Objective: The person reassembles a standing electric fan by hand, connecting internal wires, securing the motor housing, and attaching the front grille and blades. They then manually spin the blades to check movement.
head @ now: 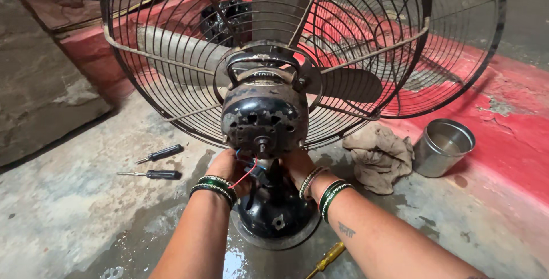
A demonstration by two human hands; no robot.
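An old black table fan stands on the concrete floor, its worn motor housing (264, 116) facing me and the wire cage (171, 56) with grey blades behind. My left hand (227, 167) is under the motor on the left, fingers closed around thin red and blue wires (247, 171). My right hand (297, 167) presses against the underside of the motor on the right, its fingertips hidden. Both wrists wear green and gold bangles. The round black base (278, 222) sits between my forearms.
Two black-handled screwdrivers (160, 154) (150, 174) lie on the floor at the left. A yellow-handled screwdriver (326, 258) lies by the base. A crumpled rag (378, 158) and a steel cup (443, 146) sit at the right, next to a red painted step (514, 124).
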